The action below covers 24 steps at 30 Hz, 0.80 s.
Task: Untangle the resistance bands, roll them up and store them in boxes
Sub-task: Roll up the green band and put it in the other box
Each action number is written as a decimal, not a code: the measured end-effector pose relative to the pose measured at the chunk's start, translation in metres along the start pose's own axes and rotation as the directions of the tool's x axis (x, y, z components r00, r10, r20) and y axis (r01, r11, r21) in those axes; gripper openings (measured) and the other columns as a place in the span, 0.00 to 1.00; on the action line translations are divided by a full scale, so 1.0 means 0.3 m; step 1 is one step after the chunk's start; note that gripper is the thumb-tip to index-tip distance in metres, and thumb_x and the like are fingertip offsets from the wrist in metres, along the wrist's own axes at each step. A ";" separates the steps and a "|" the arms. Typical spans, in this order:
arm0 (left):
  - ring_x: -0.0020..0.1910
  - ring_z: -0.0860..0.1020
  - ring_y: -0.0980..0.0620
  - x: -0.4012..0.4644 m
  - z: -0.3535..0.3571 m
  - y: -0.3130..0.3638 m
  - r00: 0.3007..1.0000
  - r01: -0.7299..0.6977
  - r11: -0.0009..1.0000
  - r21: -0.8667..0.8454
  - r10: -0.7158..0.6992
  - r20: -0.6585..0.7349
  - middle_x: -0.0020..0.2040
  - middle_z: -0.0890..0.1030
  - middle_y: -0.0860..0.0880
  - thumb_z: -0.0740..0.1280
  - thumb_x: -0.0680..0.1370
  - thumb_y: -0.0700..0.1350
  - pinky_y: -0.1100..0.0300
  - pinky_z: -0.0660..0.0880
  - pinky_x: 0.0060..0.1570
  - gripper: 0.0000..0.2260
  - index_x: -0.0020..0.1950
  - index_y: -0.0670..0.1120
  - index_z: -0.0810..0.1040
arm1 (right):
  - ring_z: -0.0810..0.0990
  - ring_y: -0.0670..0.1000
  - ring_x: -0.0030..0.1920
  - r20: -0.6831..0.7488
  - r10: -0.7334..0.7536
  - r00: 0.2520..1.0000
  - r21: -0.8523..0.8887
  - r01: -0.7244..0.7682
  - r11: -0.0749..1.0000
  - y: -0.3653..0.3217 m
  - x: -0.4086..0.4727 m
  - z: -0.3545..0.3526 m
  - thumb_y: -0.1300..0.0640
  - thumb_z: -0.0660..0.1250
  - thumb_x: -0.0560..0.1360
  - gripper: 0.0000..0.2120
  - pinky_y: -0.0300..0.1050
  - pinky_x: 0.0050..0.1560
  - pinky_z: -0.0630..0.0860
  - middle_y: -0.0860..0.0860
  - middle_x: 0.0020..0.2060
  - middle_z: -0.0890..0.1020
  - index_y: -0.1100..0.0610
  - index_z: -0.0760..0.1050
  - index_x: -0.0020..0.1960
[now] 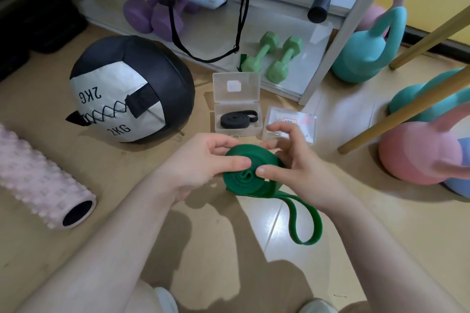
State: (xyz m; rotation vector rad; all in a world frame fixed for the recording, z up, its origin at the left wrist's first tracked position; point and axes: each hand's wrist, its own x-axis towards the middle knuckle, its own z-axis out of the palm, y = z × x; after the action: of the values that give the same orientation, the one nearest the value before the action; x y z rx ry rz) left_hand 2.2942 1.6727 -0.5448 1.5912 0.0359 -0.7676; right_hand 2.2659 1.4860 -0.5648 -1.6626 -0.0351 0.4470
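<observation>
- Tan floor point(76, 173) in a home-gym corner carries the work, with a white shelf frame point(328, 58) behind, a black-and-white 2KG ball point(132, 89) on the left and kettlebells point(366, 51) on the right.
- Held just above that floor, the green band point(250, 178) is mostly wound into a flat coil, with one loop point(305, 221) of tail hanging loose toward the person.
- Left hand point(203, 162) is pinched on the coil's left side, thumb pressed on its face.
- Right hand point(292, 160) grips the right side, thumb near the centre and the upper fingers lifted apart.
- Flat rubber like this looks light, soft and springy (it will likely unwind the moment pressure eases), so the hold belongs across the coil's faces, not at its edge.
- An open clear box point(237, 119) beyond the hands already holds a rolled black band point(239, 119).
- Beside it, just behind the right hand, sits a second clear box point(302, 124), lid down; judged from this, it is the likely home for the green coil.
</observation>
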 end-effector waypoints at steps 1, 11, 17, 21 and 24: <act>0.40 0.83 0.53 0.001 0.002 0.004 0.999 -0.030 0.999 -0.025 0.030 -0.011 0.45 0.85 0.46 0.69 0.71 0.36 0.65 0.77 0.38 0.11 0.52 0.44 0.80 | 0.79 0.54 0.44 -0.039 -0.010 0.999 0.022 0.011 1.000 -0.004 0.003 -0.008 0.61 0.72 0.69 0.22 0.56 0.46 0.78 0.48 0.47 0.77 0.44 0.67 0.55; 0.40 0.82 0.56 0.026 -0.001 0.018 0.961 -0.248 0.890 -0.383 0.177 -0.212 0.41 0.85 0.52 0.66 0.65 0.44 0.64 0.78 0.39 0.14 0.50 0.46 0.78 | 0.77 0.50 0.55 -0.195 -0.195 0.961 -0.093 0.180 0.979 -0.028 0.031 0.043 0.50 0.67 0.69 0.23 0.56 0.59 0.74 0.47 0.53 0.77 0.34 0.70 0.62; 0.43 0.82 0.53 0.046 0.018 -0.001 0.958 -0.273 0.836 -0.475 0.190 -0.216 0.44 0.84 0.49 0.65 0.66 0.43 0.62 0.78 0.41 0.15 0.53 0.45 0.78 | 0.77 0.47 0.57 -0.260 -0.179 0.949 0.024 0.191 0.981 -0.024 0.031 0.077 0.54 0.72 0.69 0.24 0.54 0.60 0.74 0.48 0.57 0.77 0.37 0.71 0.62; 0.48 0.81 0.51 0.057 0.024 -0.019 0.961 -0.272 0.818 -0.507 0.208 -0.181 0.50 0.83 0.46 0.65 0.69 0.43 0.61 0.78 0.45 0.17 0.57 0.43 0.76 | 0.77 0.41 0.57 -0.282 -0.210 0.936 0.032 0.228 0.973 -0.020 0.036 0.084 0.61 0.69 0.73 0.23 0.38 0.57 0.75 0.43 0.56 0.79 0.41 0.71 0.62; 0.50 0.81 0.50 0.065 0.016 -0.026 0.971 -0.238 0.833 -0.500 0.205 -0.122 0.52 0.82 0.45 0.65 0.69 0.41 0.60 0.78 0.48 0.18 0.59 0.42 0.75 | 0.78 0.38 0.56 -0.263 -0.210 0.942 0.013 0.221 0.975 -0.027 0.042 0.061 0.65 0.67 0.73 0.23 0.32 0.54 0.73 0.38 0.53 0.80 0.43 0.71 0.61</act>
State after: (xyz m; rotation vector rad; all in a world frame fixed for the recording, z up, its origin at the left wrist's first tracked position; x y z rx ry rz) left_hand 2.3036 1.6620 -0.5608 1.0829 0.0923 -0.4702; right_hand 2.2736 1.5081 -0.5616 -1.6423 -0.0133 0.0606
